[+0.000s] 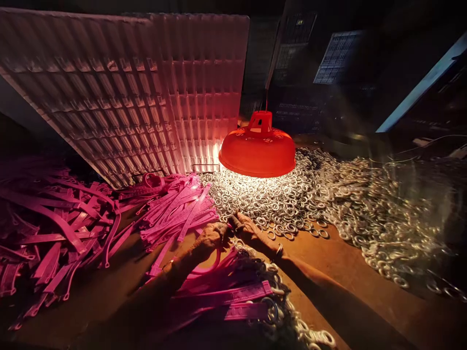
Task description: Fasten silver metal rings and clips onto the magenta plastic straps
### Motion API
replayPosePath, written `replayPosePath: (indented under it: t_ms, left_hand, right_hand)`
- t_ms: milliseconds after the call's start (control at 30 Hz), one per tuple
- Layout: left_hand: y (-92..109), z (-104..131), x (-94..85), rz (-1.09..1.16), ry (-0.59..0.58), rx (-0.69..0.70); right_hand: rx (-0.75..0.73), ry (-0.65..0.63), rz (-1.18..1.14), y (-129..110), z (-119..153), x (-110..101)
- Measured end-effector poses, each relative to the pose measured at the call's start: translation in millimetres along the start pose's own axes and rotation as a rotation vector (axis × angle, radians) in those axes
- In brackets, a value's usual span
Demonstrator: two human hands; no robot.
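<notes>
My left hand [213, 236] is closed around the end of a pink strap [209, 267], which curves down below the fingers. Against it, my right hand [246, 229] is closed too, its fingertips meeting those of the left. What sits between the right fingers is in shadow and cannot be made out. Behind both hands spreads a big heap of metal rings [251, 194]. Nearer me, under my forearms, lies a pile of pink straps [233, 296] with metal rings [272, 311] at their ends. More loose pink straps [178, 209] lie just left of my hands.
A red lamp [257, 150] hangs low over the rings and lights them. A ribbed, pale panel [146, 97] leans at the back left. Another heap of pink straps [62, 228] covers the far left. Dimmer metal pieces [386, 223] spread right across the brown tabletop [321, 262].
</notes>
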State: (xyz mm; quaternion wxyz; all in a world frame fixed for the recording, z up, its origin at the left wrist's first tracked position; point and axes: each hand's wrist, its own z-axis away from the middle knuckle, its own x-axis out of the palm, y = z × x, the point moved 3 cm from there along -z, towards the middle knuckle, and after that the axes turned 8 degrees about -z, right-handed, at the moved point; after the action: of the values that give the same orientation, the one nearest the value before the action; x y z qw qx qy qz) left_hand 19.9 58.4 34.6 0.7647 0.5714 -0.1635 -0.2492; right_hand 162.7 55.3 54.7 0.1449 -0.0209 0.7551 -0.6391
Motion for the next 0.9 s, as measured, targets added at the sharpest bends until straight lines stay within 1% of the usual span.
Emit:
replayPosePath:
  t_ms: [67,133,167,233,300,367,433,500,567,667,733,800,900]
  left_hand:
    - [18.2,2.7,3.4,-0.007,0.010,-0.033]
    - [41.0,12.4,5.3,-0.034,0.003,-0.088]
    - [51.6,19.3,6.4,-0.074,-0.015,-0.130]
    - [68.4,34.9,10.3,-0.147,-0.075,-0.147]
    - [74.9,49.8,17.3,-0.166,-0.161,-0.119]
    - [71.6,62.8,27.5,-0.164,-0.263,-0.084]
    - [64.0,74.8,39.3,-0.139,-0.361,-0.066]
    - [58.2,86.1,50.8,-0.082,-0.431,-0.042]
    - [55.6,95.6,58.7,-0.039,-0.410,-0.019]
    - [54.1,105.7,64.8,-0.038,-0.282,-0.044]
    - [53.9,109.5,68.1,0.033,-0.241,-0.070]
    - [53.6,110.8,71.6,0.149,-0.246,-0.084]
    - [47.2,108.5,74.7,0.235,-0.254,-0.121]
  right_hand:
    - [-0.067,-0.060,0.087,-13.9,7.5,-1.1]
    - [-0.063,-0.132,0.136,-26.2,22.7,-2.5]
    - [-0.045,-0.175,0.167,-31.6,33.3,-2.8]
    - [0.003,-0.256,0.250,-41.8,58.3,-1.7]
    - [0.056,-0.283,0.322,-51.9,84.2,0.5]
    - [0.097,-0.251,0.392,-62.3,106.5,3.3]
    - [0.140,-0.217,0.427,-71.4,123.1,6.7]
    - [0.207,-0.201,0.386,-77.6,133.8,9.6]
    - [0.287,-0.189,0.287,-81.0,139.3,10.5]
    - [0.429,-0.183,0.112,-82.1,140.9,8.7]
    - [0.493,-0.205,0.026,-82.2,139.9,7.8]
    - [0.468,-0.261,0.021,-82.9,138.4,8.5]
    - [0.328,-0.318,0.152,-83.8,136.1,11.1]
